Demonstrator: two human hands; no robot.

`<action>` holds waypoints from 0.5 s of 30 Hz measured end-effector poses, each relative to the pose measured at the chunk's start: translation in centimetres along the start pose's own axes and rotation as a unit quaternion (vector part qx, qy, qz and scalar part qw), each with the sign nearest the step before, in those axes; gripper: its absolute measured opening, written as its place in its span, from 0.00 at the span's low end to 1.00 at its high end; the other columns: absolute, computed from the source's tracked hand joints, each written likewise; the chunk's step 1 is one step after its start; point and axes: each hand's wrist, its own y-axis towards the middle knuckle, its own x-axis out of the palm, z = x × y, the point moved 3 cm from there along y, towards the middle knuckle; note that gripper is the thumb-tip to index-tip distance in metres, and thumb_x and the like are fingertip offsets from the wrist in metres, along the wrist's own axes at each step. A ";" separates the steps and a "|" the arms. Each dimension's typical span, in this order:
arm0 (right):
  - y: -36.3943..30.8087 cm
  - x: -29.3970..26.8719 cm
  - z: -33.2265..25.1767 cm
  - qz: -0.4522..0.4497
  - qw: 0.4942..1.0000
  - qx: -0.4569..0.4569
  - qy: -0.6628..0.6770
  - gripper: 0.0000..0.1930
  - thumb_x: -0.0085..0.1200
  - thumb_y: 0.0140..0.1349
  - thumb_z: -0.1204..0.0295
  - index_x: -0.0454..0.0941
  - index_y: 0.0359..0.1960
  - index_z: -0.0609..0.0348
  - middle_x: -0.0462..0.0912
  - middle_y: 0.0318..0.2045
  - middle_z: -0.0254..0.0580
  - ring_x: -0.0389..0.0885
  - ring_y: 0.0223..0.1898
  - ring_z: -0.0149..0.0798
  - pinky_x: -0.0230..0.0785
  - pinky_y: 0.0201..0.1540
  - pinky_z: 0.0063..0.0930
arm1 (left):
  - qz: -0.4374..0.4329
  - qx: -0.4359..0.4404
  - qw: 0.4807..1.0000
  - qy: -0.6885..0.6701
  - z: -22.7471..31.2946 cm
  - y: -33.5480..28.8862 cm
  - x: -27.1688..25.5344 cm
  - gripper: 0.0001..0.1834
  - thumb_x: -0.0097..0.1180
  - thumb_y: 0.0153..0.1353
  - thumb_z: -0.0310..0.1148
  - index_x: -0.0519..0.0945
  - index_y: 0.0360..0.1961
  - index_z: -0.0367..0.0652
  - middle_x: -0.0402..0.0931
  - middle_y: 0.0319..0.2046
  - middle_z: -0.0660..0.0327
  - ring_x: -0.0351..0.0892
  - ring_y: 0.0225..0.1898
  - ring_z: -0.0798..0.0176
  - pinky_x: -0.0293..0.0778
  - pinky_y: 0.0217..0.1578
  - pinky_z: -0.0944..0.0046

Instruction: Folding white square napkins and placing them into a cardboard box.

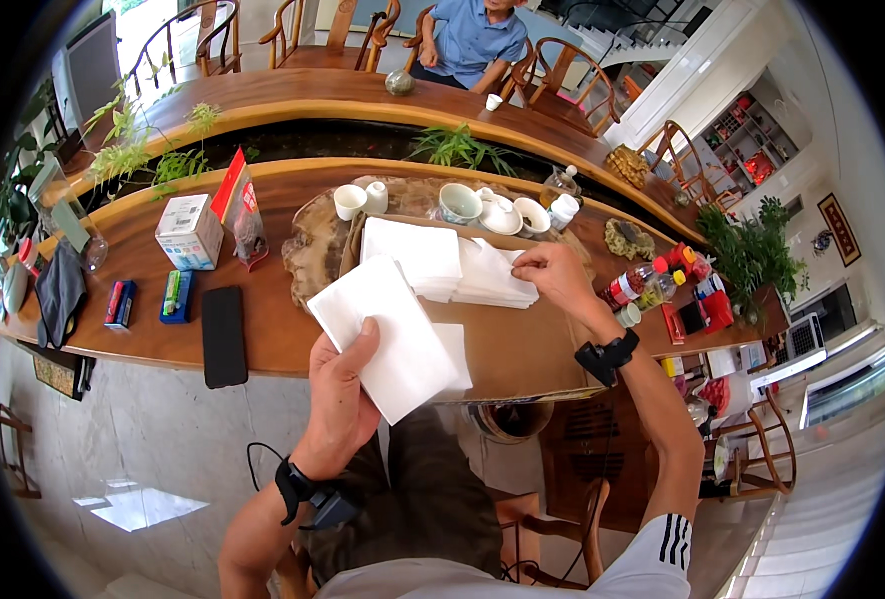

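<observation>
My left hand (338, 399) is closed on a stack of white folded paper sheets (388, 334), the thumb lying across the top. The stack tilts above the near edge of a shallow cardboard box (522, 354). Inside the box, at its far side, lie a neat white paper pile (411, 250) and a looser pile (487, 280) with a lifted top sheet. At the right end of the looser pile, my right hand (554, 278) pinches the sheet's edge. A single white sheet (452, 349) lies on the cardboard, partly hidden by the held stack.
Behind the box, a teapot (500, 212) and cups (459, 203) stand on a wooden tea board (313, 245). A phone (224, 336) and small boxes (189, 232) lie to the left, bottles (634, 284) to the right. A person (472, 40) sits across the far counter.
</observation>
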 end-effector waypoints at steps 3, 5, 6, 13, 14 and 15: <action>-0.2 -0.4 0.7 -0.002 0.998 0.036 0.052 0.11 0.69 0.58 0.68 0.91 0.36 0.65 0.88 0.26 0.42 0.84 0.25 0.34 0.74 0.30 0.30 | -0.006 0.000 1.000 0.009 0.0 0.0 0.0 0.19 0.54 0.77 0.30 0.75 0.64 0.33 0.83 0.57 0.52 0.87 0.53 0.57 0.85 0.55 0.54; -0.4 -0.6 0.5 -0.002 0.996 0.058 0.070 0.13 0.70 0.56 0.66 0.91 0.36 0.64 0.89 0.26 0.44 0.85 0.24 0.35 0.74 0.31 0.30 | -0.005 -0.001 1.000 0.010 -0.2 0.1 -0.1 0.19 0.54 0.77 0.30 0.74 0.64 0.33 0.83 0.57 0.52 0.87 0.53 0.58 0.85 0.55 0.54; -0.4 -0.6 0.3 -0.013 0.993 0.079 0.090 0.12 0.70 0.58 0.67 0.91 0.37 0.65 0.88 0.25 0.42 0.83 0.22 0.33 0.73 0.29 0.28 | -0.005 -0.001 1.000 0.010 -0.1 0.1 -0.2 0.19 0.54 0.77 0.30 0.74 0.64 0.33 0.83 0.57 0.52 0.87 0.53 0.58 0.85 0.55 0.54; -0.8 -1.2 -0.8 -0.028 0.971 0.110 0.209 0.11 0.70 0.64 0.71 0.89 0.41 0.69 0.86 0.25 0.35 0.80 0.19 0.24 0.73 0.24 0.19 | -0.006 0.000 1.000 0.005 -0.4 0.3 -0.3 0.17 0.54 0.77 0.30 0.76 0.62 0.34 0.84 0.55 0.54 0.87 0.52 0.58 0.85 0.54 0.55; -1.0 -1.5 -1.2 -0.028 0.972 0.108 0.208 0.11 0.70 0.64 0.71 0.89 0.41 0.69 0.86 0.25 0.35 0.80 0.19 0.24 0.73 0.24 0.19 | -0.006 -0.002 1.000 0.000 -0.4 0.3 -0.3 0.16 0.55 0.77 0.30 0.76 0.61 0.34 0.84 0.54 0.54 0.88 0.51 0.59 0.85 0.53 0.55; -1.4 -1.9 -2.4 -0.032 0.967 0.125 0.221 0.10 0.70 0.64 0.72 0.88 0.41 0.68 0.86 0.27 0.34 0.81 0.21 0.24 0.72 0.26 0.19 | -0.005 -0.003 1.000 -0.005 -0.5 0.3 -0.3 0.16 0.55 0.77 0.30 0.77 0.61 0.35 0.84 0.53 0.55 0.88 0.50 0.59 0.85 0.53 0.55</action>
